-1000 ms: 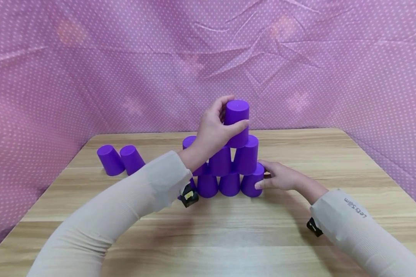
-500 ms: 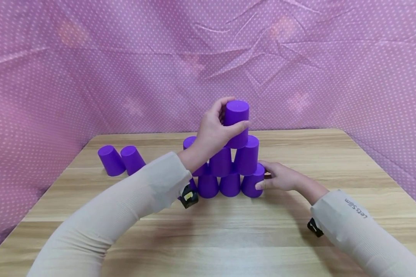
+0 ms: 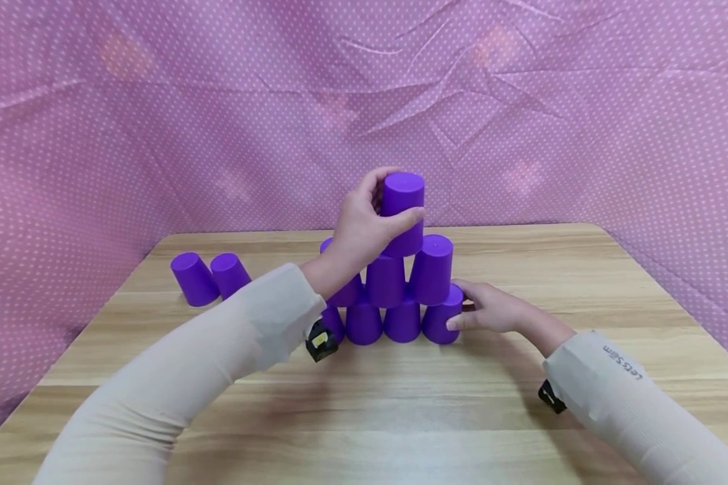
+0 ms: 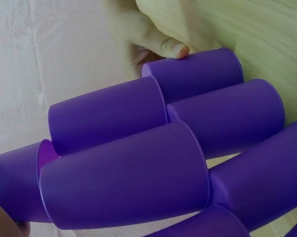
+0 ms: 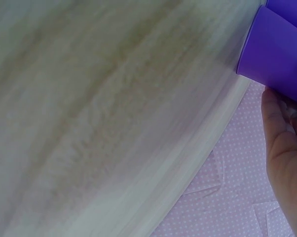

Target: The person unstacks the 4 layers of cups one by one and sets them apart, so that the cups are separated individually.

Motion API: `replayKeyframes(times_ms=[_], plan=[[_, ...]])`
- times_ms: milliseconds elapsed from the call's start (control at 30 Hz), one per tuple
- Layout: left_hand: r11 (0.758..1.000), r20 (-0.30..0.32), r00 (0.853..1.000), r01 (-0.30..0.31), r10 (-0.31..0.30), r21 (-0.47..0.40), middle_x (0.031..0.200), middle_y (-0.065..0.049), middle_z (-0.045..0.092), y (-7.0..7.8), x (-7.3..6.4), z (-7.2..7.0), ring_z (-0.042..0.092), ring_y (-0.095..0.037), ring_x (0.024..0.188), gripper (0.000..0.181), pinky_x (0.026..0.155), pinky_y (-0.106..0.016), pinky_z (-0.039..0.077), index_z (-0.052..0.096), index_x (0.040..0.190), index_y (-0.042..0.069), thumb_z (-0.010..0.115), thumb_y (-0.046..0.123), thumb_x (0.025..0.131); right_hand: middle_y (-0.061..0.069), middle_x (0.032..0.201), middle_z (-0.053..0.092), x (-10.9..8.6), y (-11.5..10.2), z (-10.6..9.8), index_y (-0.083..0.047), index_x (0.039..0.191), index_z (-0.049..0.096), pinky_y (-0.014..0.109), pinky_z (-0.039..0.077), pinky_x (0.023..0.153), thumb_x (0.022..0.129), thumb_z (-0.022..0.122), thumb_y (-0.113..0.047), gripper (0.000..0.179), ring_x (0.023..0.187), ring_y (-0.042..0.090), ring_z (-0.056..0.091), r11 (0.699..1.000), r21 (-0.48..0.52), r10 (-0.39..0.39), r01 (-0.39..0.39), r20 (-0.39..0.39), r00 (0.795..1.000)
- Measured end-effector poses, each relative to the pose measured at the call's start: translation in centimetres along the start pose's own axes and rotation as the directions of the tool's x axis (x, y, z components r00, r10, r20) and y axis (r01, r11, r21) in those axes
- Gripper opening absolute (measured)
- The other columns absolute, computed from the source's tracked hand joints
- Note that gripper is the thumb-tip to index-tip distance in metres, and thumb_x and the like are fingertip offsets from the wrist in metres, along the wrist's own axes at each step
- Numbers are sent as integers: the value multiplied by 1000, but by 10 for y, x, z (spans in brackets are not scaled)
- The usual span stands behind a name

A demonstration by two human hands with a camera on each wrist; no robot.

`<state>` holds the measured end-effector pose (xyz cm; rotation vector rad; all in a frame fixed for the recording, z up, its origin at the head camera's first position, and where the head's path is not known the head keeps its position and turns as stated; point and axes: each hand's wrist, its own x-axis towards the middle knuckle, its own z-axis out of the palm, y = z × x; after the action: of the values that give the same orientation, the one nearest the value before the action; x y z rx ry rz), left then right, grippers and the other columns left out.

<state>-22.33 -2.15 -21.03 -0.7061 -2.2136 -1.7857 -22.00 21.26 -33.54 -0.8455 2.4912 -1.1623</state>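
The left hand (image 3: 364, 221) grasps an upturned purple cup (image 3: 403, 194) by its side, thumb in front, at the peak of a cup pyramid (image 3: 386, 283); whether it bears on the middle row is unclear. The right hand (image 3: 491, 308) has its fingers around the rightmost bottom cup (image 3: 438, 325), which stands on the wooden desk (image 3: 400, 417). Two more cups (image 3: 194, 279) lean leftward in view, near the left forearm (image 3: 218, 343).
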Motion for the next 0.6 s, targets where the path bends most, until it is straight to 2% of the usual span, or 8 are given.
replayKeyframes(times_ms=[267,600], plan=[[999,-19,999,-30,30,-31,116,-13,60,2,-1,-8,60,-20,103,58,90,-27,50,48,127,3,74,5,76,14,115,61,0,0,0,0,124,49,46,43,100,81,71,-20,52,117,35,51,1000,5,5,-5,-7,1000],[999,-52,998,-27,26,-18,116,-13,60,1,-3,-21,59,-20,103,57,90,-27,50,48,127,2,74,5,76,14,117,60,0,-1,0,-1,125,47,47,42,101,82,70,-23,54,118,35,50,999,-20,27,-27,3,1000]])
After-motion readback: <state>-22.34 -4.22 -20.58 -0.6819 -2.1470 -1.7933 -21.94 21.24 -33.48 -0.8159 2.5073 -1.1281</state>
